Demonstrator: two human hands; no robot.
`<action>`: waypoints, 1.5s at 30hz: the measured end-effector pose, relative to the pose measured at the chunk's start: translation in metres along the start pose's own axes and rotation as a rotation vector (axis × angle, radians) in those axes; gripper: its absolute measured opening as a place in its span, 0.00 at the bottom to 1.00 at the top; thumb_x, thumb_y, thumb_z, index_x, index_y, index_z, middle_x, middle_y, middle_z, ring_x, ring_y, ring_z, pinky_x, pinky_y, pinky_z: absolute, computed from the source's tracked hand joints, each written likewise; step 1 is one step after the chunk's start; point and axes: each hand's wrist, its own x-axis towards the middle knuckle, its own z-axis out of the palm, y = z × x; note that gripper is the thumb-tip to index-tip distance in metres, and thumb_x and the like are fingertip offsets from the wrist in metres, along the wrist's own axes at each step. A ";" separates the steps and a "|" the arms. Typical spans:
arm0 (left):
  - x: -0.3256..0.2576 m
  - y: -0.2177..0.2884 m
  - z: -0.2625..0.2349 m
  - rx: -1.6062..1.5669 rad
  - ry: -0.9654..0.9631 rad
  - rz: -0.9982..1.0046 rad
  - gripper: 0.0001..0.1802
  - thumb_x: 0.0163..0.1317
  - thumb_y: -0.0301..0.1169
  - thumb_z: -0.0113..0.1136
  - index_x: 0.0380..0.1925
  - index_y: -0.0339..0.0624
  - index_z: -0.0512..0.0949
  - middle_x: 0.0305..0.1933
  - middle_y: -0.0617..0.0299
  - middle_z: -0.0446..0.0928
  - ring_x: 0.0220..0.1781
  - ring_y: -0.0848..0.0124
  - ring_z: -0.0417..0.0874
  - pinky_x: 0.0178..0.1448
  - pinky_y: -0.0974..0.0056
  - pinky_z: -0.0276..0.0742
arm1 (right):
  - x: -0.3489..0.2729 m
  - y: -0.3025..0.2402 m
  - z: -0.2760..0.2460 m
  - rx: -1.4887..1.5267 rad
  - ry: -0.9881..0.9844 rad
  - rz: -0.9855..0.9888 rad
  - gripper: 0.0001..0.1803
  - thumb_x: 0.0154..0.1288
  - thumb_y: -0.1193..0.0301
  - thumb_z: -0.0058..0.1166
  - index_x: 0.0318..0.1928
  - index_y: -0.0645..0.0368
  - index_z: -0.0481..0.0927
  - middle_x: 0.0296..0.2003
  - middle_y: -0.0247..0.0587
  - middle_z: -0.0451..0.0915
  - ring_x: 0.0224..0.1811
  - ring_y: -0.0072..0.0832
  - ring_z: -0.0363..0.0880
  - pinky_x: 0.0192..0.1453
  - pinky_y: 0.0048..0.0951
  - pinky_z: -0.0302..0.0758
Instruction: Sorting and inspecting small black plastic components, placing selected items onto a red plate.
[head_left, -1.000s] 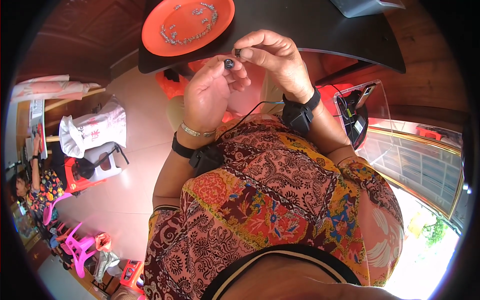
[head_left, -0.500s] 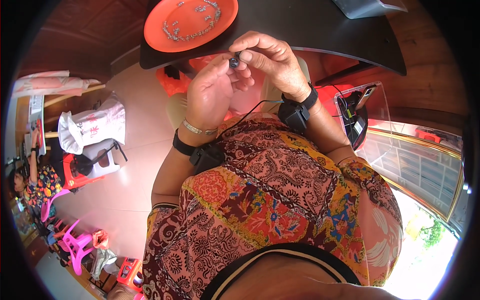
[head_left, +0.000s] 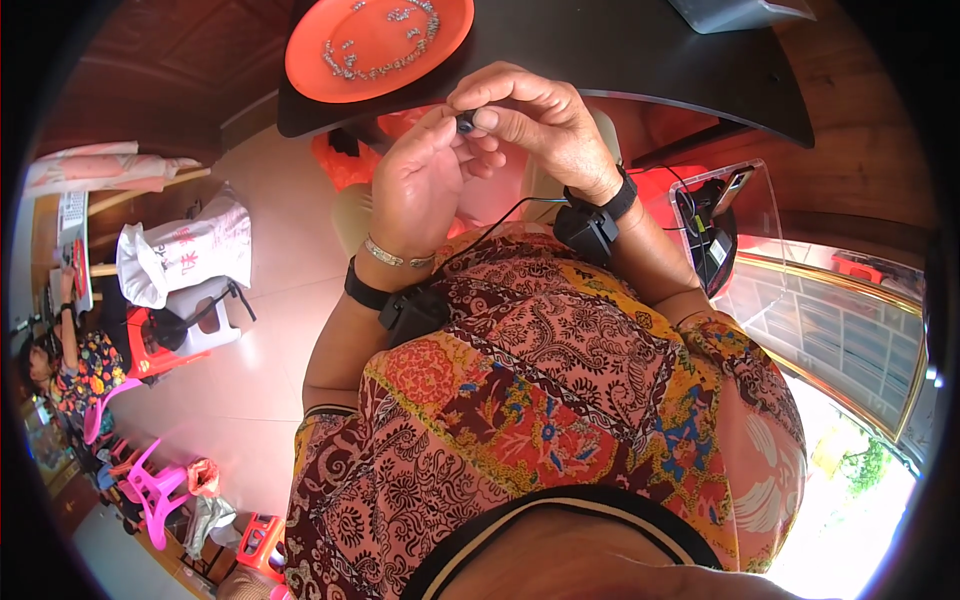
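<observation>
Two hands meeting: right hand (head_left: 535, 125) pinching a small dark round bead (head_left: 465, 121) at the fingertips, touching the left hand (head_left: 425, 185), half-curled just below-left; orange round plate (head_left: 310, 65) beyond.

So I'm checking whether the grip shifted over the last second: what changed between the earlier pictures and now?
Very little. Both hands have drifted slightly up toward the dark table edge, and the orange plate sits a bit nearer the top of the view. The right hand still pinches the small dark bead against the left hand. Nothing was let go or newly picked up.
</observation>
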 end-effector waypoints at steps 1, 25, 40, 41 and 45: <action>0.000 0.000 -0.001 -0.002 0.008 0.005 0.16 0.69 0.37 0.43 0.44 0.38 0.75 0.37 0.61 0.77 0.39 0.68 0.79 0.45 0.65 0.69 | 0.000 -0.001 0.000 0.002 -0.006 0.019 0.10 0.67 0.79 0.51 0.47 0.62 0.80 0.43 0.38 0.78 0.32 0.18 0.74 0.37 0.21 0.75; 0.000 0.001 0.004 0.050 0.037 0.041 0.15 0.68 0.35 0.43 0.42 0.36 0.74 0.37 0.60 0.76 0.40 0.70 0.77 0.46 0.66 0.69 | -0.004 0.005 0.009 0.039 0.129 0.083 0.07 0.67 0.77 0.53 0.44 0.64 0.81 0.40 0.35 0.78 0.33 0.16 0.74 0.39 0.18 0.74; 0.000 0.005 0.004 -0.081 0.037 0.031 0.13 0.69 0.33 0.43 0.43 0.36 0.73 0.45 0.61 0.73 0.48 0.72 0.72 0.53 0.63 0.68 | -0.004 0.006 0.011 -0.497 0.183 -0.218 0.17 0.52 0.79 0.65 0.45 0.59 0.82 0.41 0.39 0.82 0.44 0.27 0.79 0.51 0.29 0.75; 0.000 0.004 0.003 -0.075 0.037 0.035 0.13 0.69 0.32 0.43 0.43 0.35 0.73 0.45 0.61 0.73 0.48 0.71 0.72 0.53 0.63 0.68 | -0.004 0.005 0.011 -0.497 0.185 -0.219 0.17 0.52 0.79 0.65 0.45 0.59 0.82 0.41 0.39 0.82 0.44 0.27 0.79 0.51 0.29 0.75; 0.001 0.004 0.003 -0.078 0.052 0.025 0.13 0.69 0.32 0.44 0.42 0.35 0.73 0.45 0.61 0.73 0.48 0.72 0.72 0.53 0.63 0.68 | -0.004 0.005 0.010 -0.505 0.180 -0.223 0.17 0.51 0.79 0.67 0.44 0.59 0.82 0.41 0.39 0.82 0.43 0.28 0.79 0.50 0.29 0.75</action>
